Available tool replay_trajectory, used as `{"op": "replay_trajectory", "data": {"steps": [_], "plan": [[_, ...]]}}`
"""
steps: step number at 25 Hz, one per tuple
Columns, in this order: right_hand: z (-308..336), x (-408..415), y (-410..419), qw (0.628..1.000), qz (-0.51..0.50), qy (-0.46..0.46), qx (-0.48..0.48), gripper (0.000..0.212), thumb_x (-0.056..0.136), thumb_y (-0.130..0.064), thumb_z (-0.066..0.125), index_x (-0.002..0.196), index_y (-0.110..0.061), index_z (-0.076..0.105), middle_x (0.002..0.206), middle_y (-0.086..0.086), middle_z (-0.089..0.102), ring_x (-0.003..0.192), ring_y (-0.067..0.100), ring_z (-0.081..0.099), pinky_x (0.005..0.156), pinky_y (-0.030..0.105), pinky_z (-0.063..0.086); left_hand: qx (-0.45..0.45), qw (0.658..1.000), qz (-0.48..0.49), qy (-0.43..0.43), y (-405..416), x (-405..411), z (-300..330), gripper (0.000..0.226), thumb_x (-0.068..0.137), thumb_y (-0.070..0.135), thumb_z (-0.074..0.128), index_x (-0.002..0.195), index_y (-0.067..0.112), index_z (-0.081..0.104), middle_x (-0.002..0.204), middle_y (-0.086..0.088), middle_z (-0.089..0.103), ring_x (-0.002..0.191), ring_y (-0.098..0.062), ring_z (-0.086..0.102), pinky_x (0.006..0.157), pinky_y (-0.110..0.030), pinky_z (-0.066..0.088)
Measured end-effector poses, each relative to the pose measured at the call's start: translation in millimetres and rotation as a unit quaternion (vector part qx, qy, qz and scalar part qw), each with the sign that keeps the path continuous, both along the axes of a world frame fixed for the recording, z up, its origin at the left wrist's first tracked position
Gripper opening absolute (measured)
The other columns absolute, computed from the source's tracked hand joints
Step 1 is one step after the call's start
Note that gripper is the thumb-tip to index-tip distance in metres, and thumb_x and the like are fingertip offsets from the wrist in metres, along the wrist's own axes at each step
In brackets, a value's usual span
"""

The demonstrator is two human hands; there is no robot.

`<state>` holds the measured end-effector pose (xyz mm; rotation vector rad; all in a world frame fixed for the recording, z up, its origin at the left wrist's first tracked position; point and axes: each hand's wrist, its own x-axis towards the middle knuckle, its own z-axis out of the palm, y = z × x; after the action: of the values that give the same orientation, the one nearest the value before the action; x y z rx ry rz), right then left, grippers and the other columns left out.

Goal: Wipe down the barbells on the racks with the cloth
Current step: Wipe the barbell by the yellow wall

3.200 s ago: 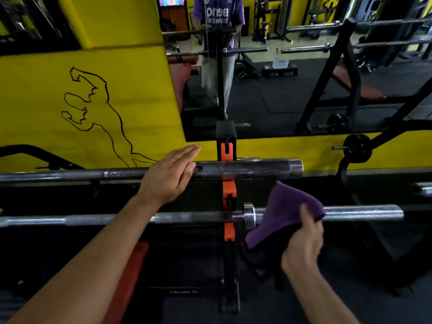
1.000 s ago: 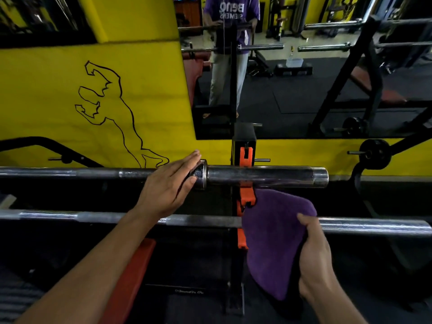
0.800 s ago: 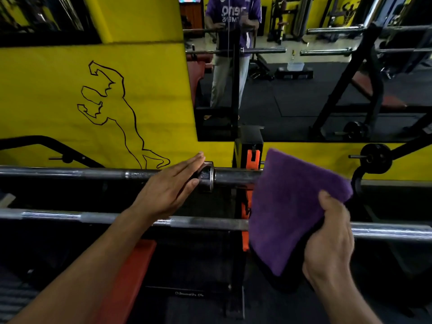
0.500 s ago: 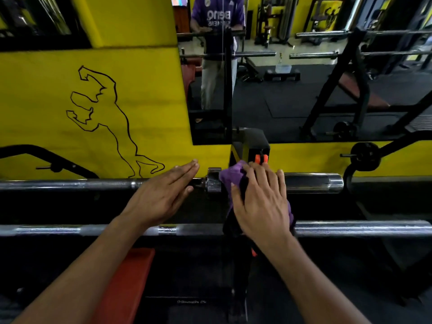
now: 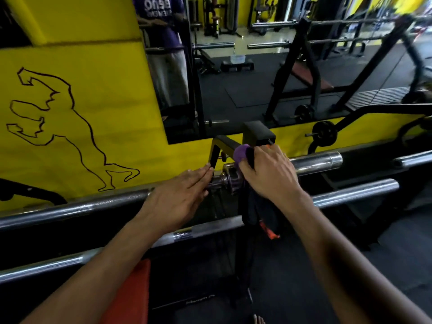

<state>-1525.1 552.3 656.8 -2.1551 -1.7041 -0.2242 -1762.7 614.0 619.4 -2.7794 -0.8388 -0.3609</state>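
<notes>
Two steel barbells lie across a black rack with orange hooks. The upper barbell (image 5: 315,163) runs from lower left to its thick sleeve at the right. The lower barbell (image 5: 355,192) lies nearer me. My right hand (image 5: 268,174) presses a purple cloth (image 5: 242,152) onto the upper bar just right of its collar (image 5: 228,180), and the cloth's dark end hangs down over the lower bar. My left hand (image 5: 177,197) rests flat on the upper bar's shaft, fingers straight, fingertips near the collar.
The rack's black upright (image 5: 257,134) stands just behind my right hand. A yellow wall (image 5: 81,94) with a drawn figure and a mirror (image 5: 257,78) are behind the rack. A red bench pad (image 5: 131,293) is below my left arm. Another bar end (image 5: 411,160) shows at far right.
My right hand lifted the cloth from the lower bar, laid it over the upper bar beside the collar and now presses it there. My left hand has stayed on the upper bar.
</notes>
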Motion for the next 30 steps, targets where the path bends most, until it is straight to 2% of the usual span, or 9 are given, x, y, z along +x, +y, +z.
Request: {"op": "replay_trajectory", "data": {"steps": [6,11,14,16,18,21,24,26,30], "plan": [[25,-20,37,0.984,-0.018,-0.097,-0.146,0.053,0.101,-0.051,0.036,0.098,-0.009,0.068,0.106,0.019,0.072,0.1,0.038,0.066,0.08,0.04,0.045,-0.066,0.998,-0.02,0.009,3,-3,0,0.059,0.105,0.038,0.024,0.157,0.01,0.034,0.16,-0.007,0.037,0.139,-0.025,0.05,0.114,-0.035,0.039],[-23,-21,-17,0.997,0.014,0.059,0.056,0.026,0.099,-0.034,0.051,0.112,-0.011,0.056,0.113,0.012,0.066,0.111,0.03,0.06,0.098,0.041,0.044,-0.074,0.997,-0.027,0.022,4,-6,0,0.061,0.104,0.04,0.024,0.155,0.009,0.038,0.156,-0.01,0.043,0.133,-0.028,0.056,0.109,-0.037,0.044],[-59,-37,-47,0.987,0.022,0.113,0.113,0.053,0.096,-0.018,0.058,0.146,-0.011,0.043,0.154,0.007,0.043,0.149,0.02,0.03,0.121,0.044,0.028,-0.062,0.995,-0.069,0.036,12,-7,1,0.058,0.107,0.03,0.025,0.161,0.015,0.01,0.167,-0.003,0.011,0.151,-0.014,0.024,0.121,-0.03,0.023],[-59,-37,-46,0.986,0.031,0.101,0.128,0.052,0.096,-0.024,0.055,0.145,-0.01,0.044,0.152,0.008,0.045,0.147,0.02,0.033,0.12,0.046,0.031,-0.091,0.988,-0.103,0.068,19,-14,12,0.072,0.107,0.015,0.034,0.159,0.023,-0.015,0.162,0.008,-0.02,0.146,-0.003,-0.009,0.122,-0.02,0.003],[-35,-34,-31,0.991,0.008,0.084,0.105,0.041,0.094,-0.039,0.049,0.125,-0.013,0.055,0.126,0.005,0.059,0.124,0.02,0.051,0.102,0.044,0.044,-0.087,0.983,-0.133,0.09,25,-23,21,0.089,0.099,0.001,0.047,0.159,0.023,-0.015,0.161,0.009,-0.023,0.14,-0.003,-0.013,0.109,-0.013,-0.014],[10,-28,6,0.996,-0.057,0.05,-0.039,0.036,0.092,-0.051,0.048,0.097,-0.018,0.06,0.096,0.007,0.067,0.094,0.031,0.062,0.071,0.035,0.04,-0.01,0.98,-0.15,0.127,28,-26,25,0.106,0.066,-0.005,0.074,0.159,0.011,0.026,0.165,-0.006,0.021,0.144,-0.015,0.019,0.114,-0.027,0.008],[28,-24,28,0.989,-0.059,0.037,-0.133,0.043,0.093,-0.057,0.043,0.087,-0.018,0.061,0.101,0.013,0.07,0.096,0.034,0.065,0.071,0.033,0.037,-0.057,0.976,-0.17,0.127,28,-27,20,0.103,0.078,-0.008,0.063,0.161,0.018,0.006,0.168,-0.002,0.004,0.151,-0.017,0.003,0.118,-0.03,-0.001],[13,-24,20,0.993,-0.061,0.05,-0.083,0.038,0.094,-0.053,0.046,0.092,-0.018,0.059,0.097,0.011,0.069,0.095,0.034,0.064,0.071,0.035,0.039,-0.096,0.97,-0.184,0.124,30,-27,19,0.096,0.088,-0.008,0.051,0.158,0.025,-0.007,0.167,0.005,-0.01,0.152,-0.013,-0.007,0.121,-0.027,-0.006],[-44,-38,-29,0.96,0.021,0.224,0.169,0.036,0.098,-0.031,0.051,0.129,-0.014,0.055,0.129,0.002,0.06,0.125,0.019,0.054,0.106,0.042,0.044,-0.138,0.971,-0.157,0.113,36,-27,12,0.096,0.094,-0.003,0.044,0.155,0.037,-0.019,0.165,0.015,-0.02,0.155,-0.01,-0.003,0.122,-0.032,0.031]]}}
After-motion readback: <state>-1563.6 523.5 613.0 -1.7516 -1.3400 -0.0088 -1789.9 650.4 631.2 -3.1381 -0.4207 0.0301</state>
